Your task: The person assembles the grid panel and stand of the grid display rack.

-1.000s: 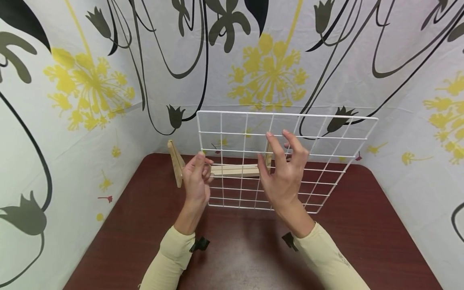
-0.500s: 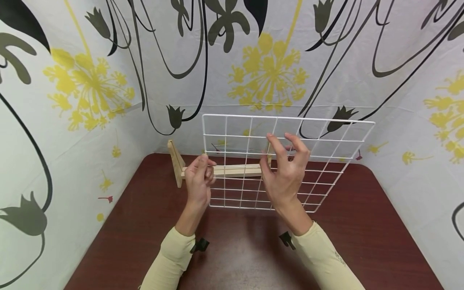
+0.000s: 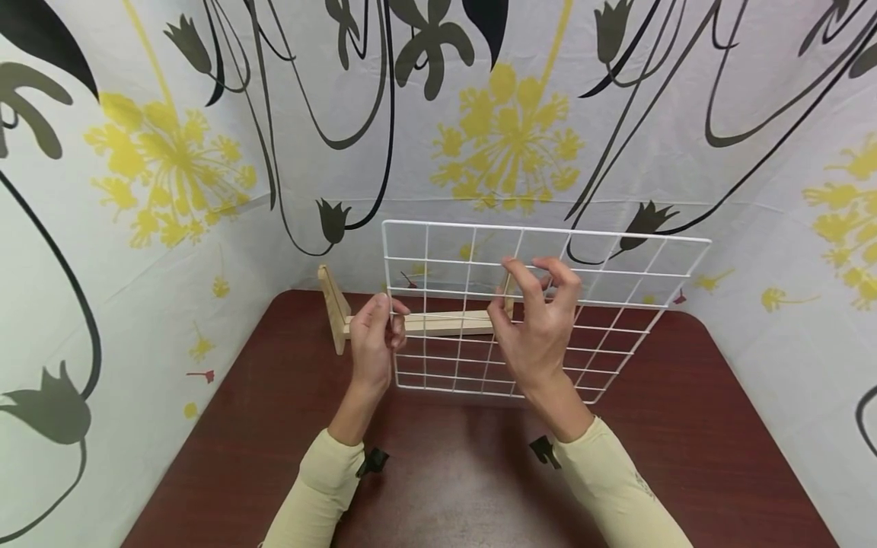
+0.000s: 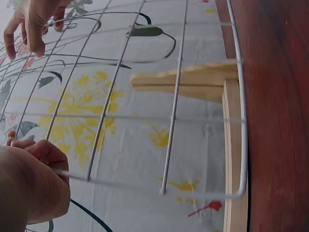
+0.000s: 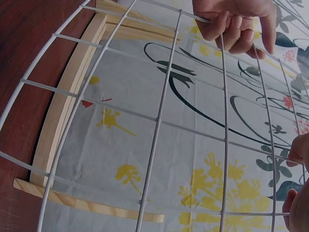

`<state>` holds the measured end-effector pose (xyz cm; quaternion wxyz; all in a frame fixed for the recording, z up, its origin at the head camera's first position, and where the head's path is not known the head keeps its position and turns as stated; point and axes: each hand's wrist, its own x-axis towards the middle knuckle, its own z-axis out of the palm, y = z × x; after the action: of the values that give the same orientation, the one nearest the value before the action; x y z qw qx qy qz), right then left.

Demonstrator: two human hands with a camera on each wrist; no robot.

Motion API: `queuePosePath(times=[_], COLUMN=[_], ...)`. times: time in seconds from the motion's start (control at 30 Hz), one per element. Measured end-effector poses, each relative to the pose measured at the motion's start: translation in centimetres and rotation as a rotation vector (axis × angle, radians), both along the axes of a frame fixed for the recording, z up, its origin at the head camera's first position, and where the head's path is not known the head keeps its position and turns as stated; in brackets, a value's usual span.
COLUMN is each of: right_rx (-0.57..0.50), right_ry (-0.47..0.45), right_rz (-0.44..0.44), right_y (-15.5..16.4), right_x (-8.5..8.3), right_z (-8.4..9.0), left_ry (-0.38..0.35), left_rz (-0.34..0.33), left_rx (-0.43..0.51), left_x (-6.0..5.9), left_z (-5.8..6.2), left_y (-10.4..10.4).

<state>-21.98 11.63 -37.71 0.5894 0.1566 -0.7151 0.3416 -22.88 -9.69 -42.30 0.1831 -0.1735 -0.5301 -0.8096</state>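
Flowered cloth walls stand around a dark brown table (image 3: pixel 685 426). Above it, the left hand (image 3: pixel 375 341) pinches the left edge of an upright white wire grid (image 3: pixel 617 304). Right hand (image 3: pixel 537 327), fingers curled, touches its middle wires. Just behind sits a pale wooden stand (image 3: pixel 336 308).

A dark reddish-brown counter (image 3: pixel 685 426) with rounded far corners fills the lower part of the head view, its polished top catching a dull sheen near the front edge. White fabric walls (image 3: pixel 754 190) enclose it on three sides: left, back and right. The fabric is printed with large yellow dandelion-like flower heads (image 3: pixel 507 141), olive-grey tulip shapes (image 3: pixel 48 407) and long, curving black stems (image 3: pixel 390 114). Small yellow sprigs and tiny red marks dot the lower part of the cloth. Faint creases run across the back panel just above the counter. The light is even and soft, with no hard shadows.
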Motion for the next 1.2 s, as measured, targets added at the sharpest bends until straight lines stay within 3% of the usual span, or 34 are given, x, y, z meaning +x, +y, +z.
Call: queuePosePath(times=[0.13, 0.33, 0.5, 0.67, 0.77, 0.97, 1.07, 1.2], right_rx=[0.004, -0.002, -0.001, -0.009, -0.014, -0.005, 0.006, 0.006], right_ry=[-0.001, -0.019, -0.021, -0.013, -0.009, 0.003, 0.013, 0.031], right_rz=[0.025, 0.065, 0.079, 0.082, 0.091, 0.099, 0.101, 0.101], right_y=[0.1, 0.2, 0.4, 0.4, 0.3, 0.3, 0.4, 0.4], right_x=[-0.1, 0.0, 0.1, 0.1, 0.2, 0.2, 0.2, 0.2], right_z=[0.0, 0.0, 0.1, 0.1, 0.0, -0.2, -0.3, -0.4], left_ry=[0.027, 0.093, 0.130, 0.021, -0.056, -0.113, -0.180, -0.305], left_rz=[0.089, 0.173, 0.352, 0.539, 0.590, 0.713, 0.733, 0.654], left_rx=[-0.150, -0.327, -0.464, -0.479, -0.431, -0.328, -0.340, -0.401], left_x=[0.0, 0.0, -0.8, -1.9, -2.4, -3.7, -4.2, -4.8], left_z=[-0.3, -0.5, -0.6, -0.9, -1.1, -1.8, -2.2, -2.5], left_y=[-0.5, -1.1, -2.1, -3.7, -4.7, -6.9, -8.1, -9.1])
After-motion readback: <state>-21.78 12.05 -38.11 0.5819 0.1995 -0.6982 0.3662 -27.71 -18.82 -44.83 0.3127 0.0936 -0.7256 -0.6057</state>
